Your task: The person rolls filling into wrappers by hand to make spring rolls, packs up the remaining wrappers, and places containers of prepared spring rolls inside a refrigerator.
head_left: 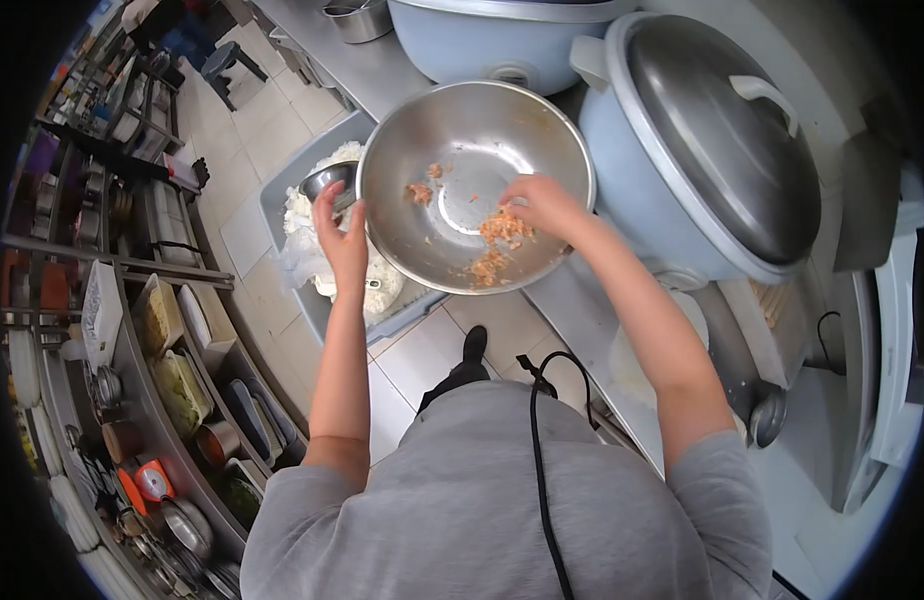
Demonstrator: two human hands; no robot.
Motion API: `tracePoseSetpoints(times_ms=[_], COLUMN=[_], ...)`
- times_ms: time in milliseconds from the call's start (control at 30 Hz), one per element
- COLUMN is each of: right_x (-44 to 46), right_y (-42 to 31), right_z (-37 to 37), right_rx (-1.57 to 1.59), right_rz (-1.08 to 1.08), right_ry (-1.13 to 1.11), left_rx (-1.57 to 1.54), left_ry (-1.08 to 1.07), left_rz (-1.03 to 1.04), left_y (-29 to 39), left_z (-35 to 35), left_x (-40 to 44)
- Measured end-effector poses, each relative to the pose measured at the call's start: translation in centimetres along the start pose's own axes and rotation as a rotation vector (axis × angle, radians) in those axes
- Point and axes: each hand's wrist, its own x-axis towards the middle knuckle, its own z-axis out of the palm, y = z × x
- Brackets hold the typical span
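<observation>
A large steel mixing bowl [397, 150] is in front of me, with clumps of an orange, crumbly food mixture [489, 266] on its inner wall and bottom. My right hand [547, 208] reaches in over the right rim, its fingers curled together at the biggest clump. At the bowl's left rim is my left hand [344, 238], thumb and fingers apart. Its fingertips are close to a small metal bowl [332, 180]; whether they touch it I cannot tell. That small bowl sits among white, rice-like food [382, 285] in a grey-blue tub [275, 195].
Two big light-blue cookers stand beyond and right of the bowl, the right one under a metal lid [722, 130]. A steel counter [572, 310] runs beneath. To the left are a shelf with food trays [182, 390], an orange scale [154, 480] and a stool [230, 65].
</observation>
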Motion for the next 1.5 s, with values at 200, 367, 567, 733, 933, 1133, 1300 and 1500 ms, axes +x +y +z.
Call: tracePoseSetpoints(times_ms=[200, 367, 567, 733, 933, 1133, 1300, 1500], right_x=[4.7, 2.5, 0.5, -0.1, 2.4, 1.9, 0.6, 0.9], right_y=[-0.4, 1.2, -0.9, -2.9, 0.6, -2.8, -1.5, -2.7], right_z=[4.0, 1.8, 0.9, -1.3, 1.6, 3.8, 2.1, -1.5], right_rx=[-0.196, -0.316, -0.232, 0.031, 0.202, -0.115, -0.075, -0.082], right_rz=[-0.025, 0.103, 0.322, 0.158, 0.072, 0.007, -0.07, 0.21], right_ry=[-0.491, -0.584, -0.727, -0.977, -0.661, -0.728, -0.744, -1.007], left_rx=[-0.215, -0.184, -0.21, -0.241, -0.194, -0.186, -0.198, -0.201], left_ry=[-0.086, -0.045, 0.002, -0.021, -0.038, -0.028, 0.028, 0.058], left_rz=[-0.107, -0.094, -0.114, -0.167, -0.103, -0.12, -0.056, -0.065], left_y=[0.1, 0.7, 0.0, 0.5, 0.1, 0.2, -0.5, 0.6], left_z=[2.5, 2.9, 3.1, 2.7, 3.2, 3.1, 3.3, 3.0], left_x=[0.0, -0.3, -0.3, 0.0, 0.0, -0.1, 0.0, 0.1])
